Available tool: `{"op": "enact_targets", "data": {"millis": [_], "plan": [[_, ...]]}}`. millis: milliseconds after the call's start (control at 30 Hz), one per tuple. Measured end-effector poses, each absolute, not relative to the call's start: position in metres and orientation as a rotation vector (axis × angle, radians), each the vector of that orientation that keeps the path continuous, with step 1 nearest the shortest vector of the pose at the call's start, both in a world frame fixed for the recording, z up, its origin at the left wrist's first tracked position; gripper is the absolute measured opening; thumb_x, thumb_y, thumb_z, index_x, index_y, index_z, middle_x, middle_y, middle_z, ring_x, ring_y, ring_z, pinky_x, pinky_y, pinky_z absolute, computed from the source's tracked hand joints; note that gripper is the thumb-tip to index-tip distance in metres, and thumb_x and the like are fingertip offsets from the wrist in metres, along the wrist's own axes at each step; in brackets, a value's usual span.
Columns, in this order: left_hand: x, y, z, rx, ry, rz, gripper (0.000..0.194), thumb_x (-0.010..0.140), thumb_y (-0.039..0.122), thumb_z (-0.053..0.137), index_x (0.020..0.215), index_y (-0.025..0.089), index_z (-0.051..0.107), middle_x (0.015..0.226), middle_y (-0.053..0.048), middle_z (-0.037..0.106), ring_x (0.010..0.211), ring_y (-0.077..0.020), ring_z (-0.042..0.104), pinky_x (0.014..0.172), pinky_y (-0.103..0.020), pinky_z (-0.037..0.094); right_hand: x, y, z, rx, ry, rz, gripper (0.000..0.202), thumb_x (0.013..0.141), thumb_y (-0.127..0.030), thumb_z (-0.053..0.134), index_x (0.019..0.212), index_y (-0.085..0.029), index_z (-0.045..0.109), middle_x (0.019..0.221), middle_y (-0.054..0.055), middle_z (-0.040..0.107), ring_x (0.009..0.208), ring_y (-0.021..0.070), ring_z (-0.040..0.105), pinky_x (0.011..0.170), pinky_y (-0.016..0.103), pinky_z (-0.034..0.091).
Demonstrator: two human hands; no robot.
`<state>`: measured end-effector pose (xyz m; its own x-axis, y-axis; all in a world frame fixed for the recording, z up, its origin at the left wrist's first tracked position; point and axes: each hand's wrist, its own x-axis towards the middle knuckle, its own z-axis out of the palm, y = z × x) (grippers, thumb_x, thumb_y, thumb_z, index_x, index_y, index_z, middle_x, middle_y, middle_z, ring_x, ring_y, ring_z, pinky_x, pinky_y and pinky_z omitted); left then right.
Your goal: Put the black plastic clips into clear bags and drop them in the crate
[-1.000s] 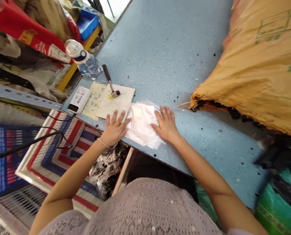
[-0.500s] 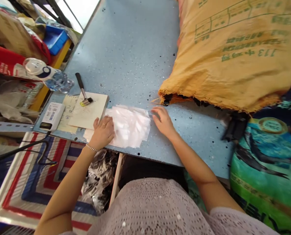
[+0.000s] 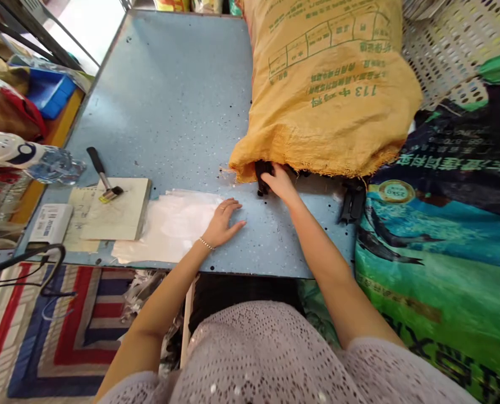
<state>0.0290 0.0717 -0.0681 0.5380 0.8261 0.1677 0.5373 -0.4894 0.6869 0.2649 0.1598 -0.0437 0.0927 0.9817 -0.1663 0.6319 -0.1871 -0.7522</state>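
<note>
Orng sack (image 3: 317,123), grn-printed; spkld blu tbl (image 3: 182,101); wht pile (image 3: 176,224).

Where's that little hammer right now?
In the head view, the hammer is on the left, its head on the pale board beside the white stack, its handle end near the bottle.

The right hand (image 3: 281,182) is at black pieces (image 3: 263,173) in the near mouth of a yellow sack (image 3: 329,120) on the blue table (image 3: 182,101); its grip is unclear. The left hand (image 3: 223,223), fingers apart, lies at the right edge of thin white sheets (image 3: 174,224). Farther left, a hammer (image 3: 102,176) rests on a pale board (image 3: 114,219).
</note>
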Motion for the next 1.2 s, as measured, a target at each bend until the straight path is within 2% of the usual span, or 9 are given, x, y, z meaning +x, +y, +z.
{"op": "enact_targets", "data": {"millis": [133,333,400,533,700,800,967,1100,1200], "plan": [[0.011,0.064,-0.064,2.129,1.005,0.827,0.041,0.099,0.045,0.053,0.130,0.018,0.057,0.136,-0.018,0.062,0.140,-0.0290,0.053,0.118,-0.053,0.044,0.312,0.079,-0.065,-1.807,-1.467,0.914,0.061,0.087,-0.035,0.046,0.144,-0.014,0.054,0.123,0.014,0.071,0.107,0.0307,0.069,0.094,0.050,0.057],[0.002,0.052,-0.060,1.937,1.057,0.959,0.033,0.099,0.045,0.049,0.117,0.019,0.059,0.121,-0.016,0.068,0.122,-0.0265,0.064,0.108,-0.048,0.051,0.278,0.035,-0.034,-1.823,-1.666,0.229,0.058,0.094,-0.042,0.056,0.146,-0.016,0.055,0.145,0.024,0.051,0.136,0.0435,0.049,0.111,0.069,0.039],[-0.007,0.045,-0.059,1.907,1.099,1.012,0.030,0.098,0.043,0.051,0.113,0.019,0.060,0.115,-0.015,0.069,0.114,-0.0253,0.067,0.103,-0.045,0.054,0.234,0.039,-0.021,-1.564,-1.829,0.277,0.048,0.100,-0.031,0.045,0.145,-0.021,0.056,0.144,0.020,0.055,0.138,0.0374,0.050,0.115,0.064,0.039],[-0.058,0.035,-0.056,1.853,1.478,1.063,0.019,0.093,0.029,0.049,0.105,0.019,0.059,0.099,-0.010,0.070,0.094,-0.0213,0.068,0.090,-0.040,0.058,0.124,0.058,-0.031,-0.957,-2.210,0.777,0.053,0.101,-0.014,0.028,0.147,-0.021,0.054,0.137,0.013,0.065,0.131,0.0241,0.058,0.115,0.047,0.046],[-0.171,0.031,-0.040,1.899,2.265,0.718,0.031,0.087,0.017,0.051,0.115,0.018,0.064,0.125,-0.017,0.066,0.130,-0.0319,0.056,0.115,-0.056,0.043,0.043,0.068,-0.059,-0.928,-2.528,0.732,0.054,0.102,-0.031,0.053,0.153,-0.016,0.049,0.157,0.019,0.050,0.150,0.0341,0.039,0.123,0.056,0.034],[-0.214,0.035,-0.032,1.946,2.352,0.374,0.043,0.089,0.020,0.050,0.130,0.015,0.063,0.150,-0.018,0.053,0.149,-0.0342,0.041,0.124,-0.057,0.032,0.028,0.068,-0.062,-0.998,-2.551,0.532,0.051,0.101,-0.027,0.055,0.151,-0.015,0.052,0.160,0.020,0.045,0.151,0.0372,0.035,0.123,0.059,0.031],[-0.216,0.043,-0.021,2.043,2.132,-0.027,0.071,0.086,0.032,0.060,0.154,0.014,0.046,0.165,-0.022,0.037,0.155,-0.0422,0.031,0.124,-0.059,0.030,0.018,0.080,-0.062,-0.744,-2.717,0.605,0.052,0.100,-0.006,0.036,0.149,-0.011,0.052,0.151,0.020,0.054,0.144,0.0279,0.047,0.121,0.047,0.038],[-0.193,0.046,-0.013,2.075,2.173,-0.241,0.079,0.087,0.032,0.060,0.160,0.011,0.035,0.166,-0.029,0.030,0.154,-0.0509,0.028,0.117,-0.064,0.034,0.022,0.089,-0.058,-0.762,-2.683,0.516,0.051,0.097,-0.013,0.052,0.147,-0.005,0.050,0.152,0.024,0.050,0.149,0.0353,0.038,0.121,0.054,0.036],[-0.186,0.050,-0.007,2.085,2.141,-0.348,0.085,0.086,0.031,0.061,0.162,0.009,0.029,0.165,-0.033,0.031,0.151,-0.0548,0.031,0.111,-0.067,0.040,0.022,0.088,-0.054,-0.876,-2.585,0.428,0.034,0.099,-0.016,0.051,0.130,-0.009,0.061,0.142,0.023,0.056,0.135,0.0359,0.049,0.111,0.053,0.043]]}}
